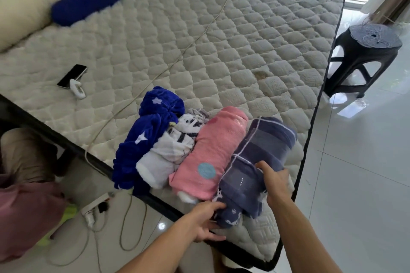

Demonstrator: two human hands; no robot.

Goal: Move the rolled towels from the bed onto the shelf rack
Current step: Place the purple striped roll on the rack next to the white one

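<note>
gripping grey-blue towel [257, 162], label unreadable

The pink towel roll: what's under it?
The pink towel roll lies on the quilted mattress between a white roll and a purple one. White fabric peeks from its near end; anything beneath is covered.

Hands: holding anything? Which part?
Both on the purple-grey rolled towel: left hand grips its near end, right hand grips its right side.
</note>
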